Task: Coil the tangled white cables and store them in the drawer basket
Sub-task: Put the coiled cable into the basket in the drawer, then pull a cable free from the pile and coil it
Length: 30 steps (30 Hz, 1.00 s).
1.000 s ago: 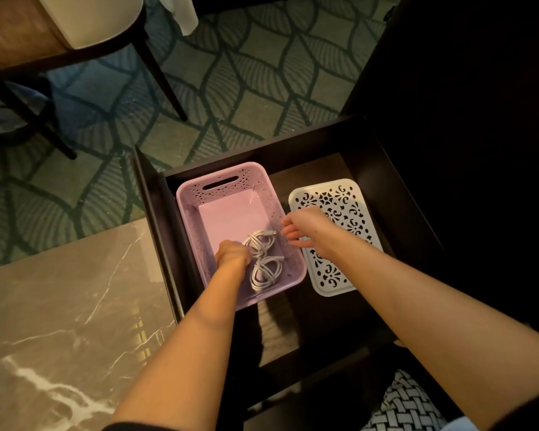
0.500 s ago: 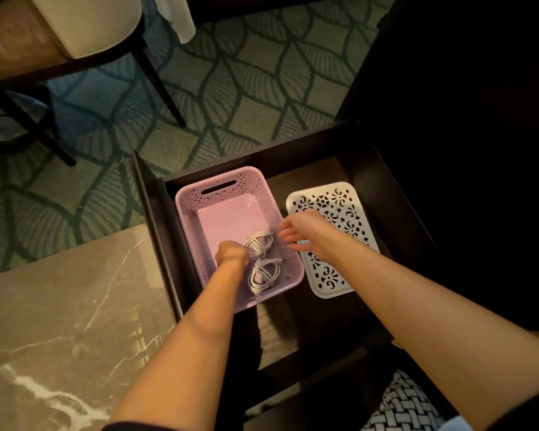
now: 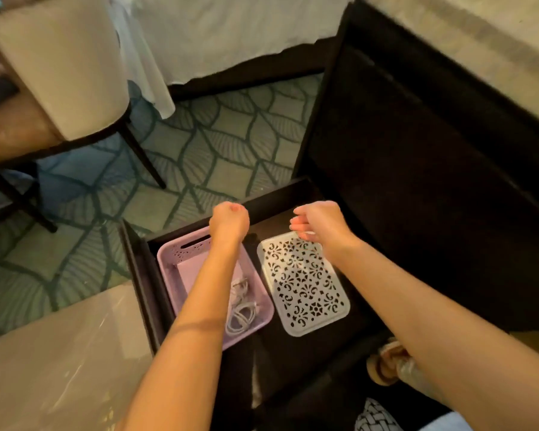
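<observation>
Two coiled white cables (image 3: 241,306) lie in the near right part of the pink basket (image 3: 168,259), which sits at the left of the open dark drawer (image 3: 137,269). My left hand (image 3: 229,220) hovers above the basket's far end, its fingers curled and holding nothing. My right hand (image 3: 316,220) hangs above the far edge of the white patterned lid (image 3: 305,284), fingers loosely curled and empty. My left forearm hides part of the basket and cables.
The white lid lies flat in the drawer right of the basket. A marble top (image 3: 53,362) is at the near left, a dark cabinet (image 3: 417,181) at the right. A chair (image 3: 59,73) and a white cloth (image 3: 224,32) stand beyond on the patterned carpet (image 3: 215,150).
Both hands have lifted out of the basket and away from the cables, which stay coiled inside. The view has tilted up, showing more of the room.
</observation>
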Available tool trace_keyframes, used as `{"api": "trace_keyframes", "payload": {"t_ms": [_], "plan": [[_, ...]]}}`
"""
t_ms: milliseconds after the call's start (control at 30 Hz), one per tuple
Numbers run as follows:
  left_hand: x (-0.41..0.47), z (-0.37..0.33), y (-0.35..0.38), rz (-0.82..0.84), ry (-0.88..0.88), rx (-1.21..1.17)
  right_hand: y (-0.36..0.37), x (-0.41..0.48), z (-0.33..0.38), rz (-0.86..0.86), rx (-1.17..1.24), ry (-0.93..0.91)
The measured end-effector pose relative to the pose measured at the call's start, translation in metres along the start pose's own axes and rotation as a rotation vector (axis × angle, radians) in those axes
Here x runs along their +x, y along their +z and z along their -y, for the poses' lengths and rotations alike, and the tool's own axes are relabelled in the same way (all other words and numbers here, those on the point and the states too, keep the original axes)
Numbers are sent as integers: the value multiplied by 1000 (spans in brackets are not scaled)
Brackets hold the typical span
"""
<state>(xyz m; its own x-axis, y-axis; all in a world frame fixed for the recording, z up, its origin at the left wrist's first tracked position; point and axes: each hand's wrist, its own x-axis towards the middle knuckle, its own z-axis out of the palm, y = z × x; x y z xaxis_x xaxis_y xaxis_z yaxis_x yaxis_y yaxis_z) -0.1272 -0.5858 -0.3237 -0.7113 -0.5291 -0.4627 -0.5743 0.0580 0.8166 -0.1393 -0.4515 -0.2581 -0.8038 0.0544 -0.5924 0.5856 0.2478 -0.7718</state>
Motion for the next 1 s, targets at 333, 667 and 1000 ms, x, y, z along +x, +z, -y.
{"api": "trace_keyframes", "payload": {"t_ms": [333,667,1000], "plan": [[-140,-199,8,109,608,-96,-115,-124,110,-155,189,-469],[-289,-267,68,314,937,-24,-263,-214,117,-419,343,-676],[-439,-260,201,665,1181,183,-421,-283,31,-717,519,-615]]}}
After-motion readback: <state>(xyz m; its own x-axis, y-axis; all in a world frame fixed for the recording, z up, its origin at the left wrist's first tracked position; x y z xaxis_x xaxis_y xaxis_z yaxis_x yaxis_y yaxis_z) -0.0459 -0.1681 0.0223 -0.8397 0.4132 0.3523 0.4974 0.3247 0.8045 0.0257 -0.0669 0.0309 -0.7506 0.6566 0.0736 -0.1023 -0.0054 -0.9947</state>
